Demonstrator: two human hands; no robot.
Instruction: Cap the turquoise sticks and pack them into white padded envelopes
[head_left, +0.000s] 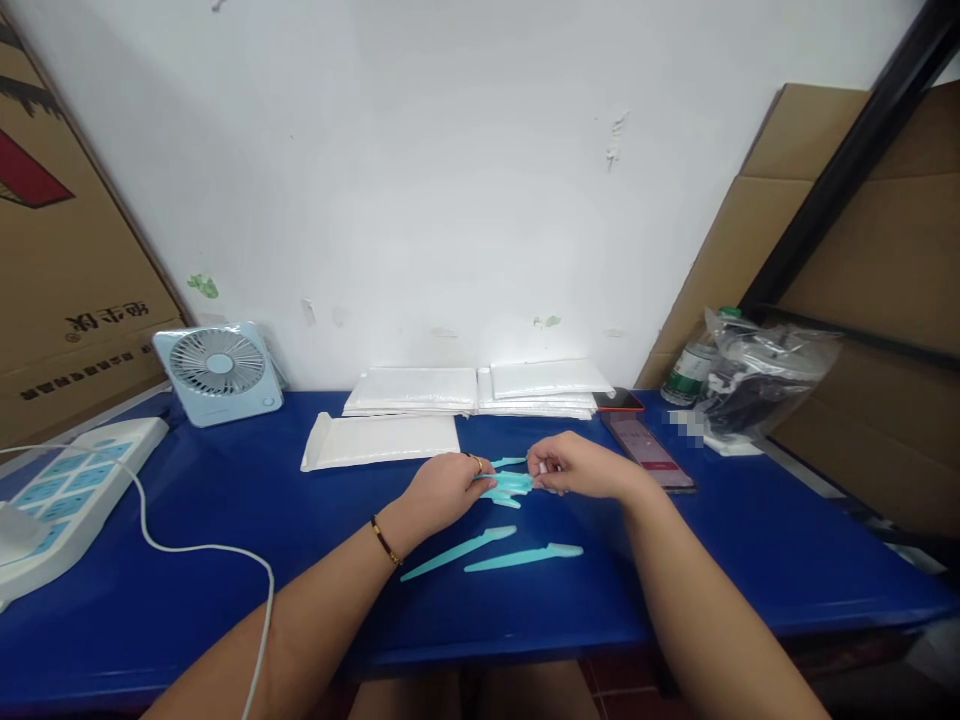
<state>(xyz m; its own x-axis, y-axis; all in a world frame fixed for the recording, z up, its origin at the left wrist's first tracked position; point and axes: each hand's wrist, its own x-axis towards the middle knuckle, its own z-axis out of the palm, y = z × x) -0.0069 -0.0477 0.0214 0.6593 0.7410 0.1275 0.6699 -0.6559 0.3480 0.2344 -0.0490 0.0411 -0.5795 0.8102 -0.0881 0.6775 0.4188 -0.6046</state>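
A loose bunch of teal eyebrow razors [506, 484] lies between my two hands, just above or on the blue table. My left hand [448, 490] is closed, with thumb and fingers pinching the left end of the bunch. At its right end my right hand [574, 464] has its fingers curled in on the razors, and its fingertips are partly hidden. Nearer to me, two single items lie apart on the table: one teal eyebrow razor [457, 553] slanting up to the right, and another razor [523, 558] lying almost level beside it.
White padded envelopes [409, 390] are stacked along the wall, with one envelope [382, 440] in front. A phone [649, 452] lies right of my hands. Leftward stand a small fan [219, 372] and a power strip [82, 490]; its white cable [202, 547] crosses near my left forearm. A bottle [688, 370] stands right.
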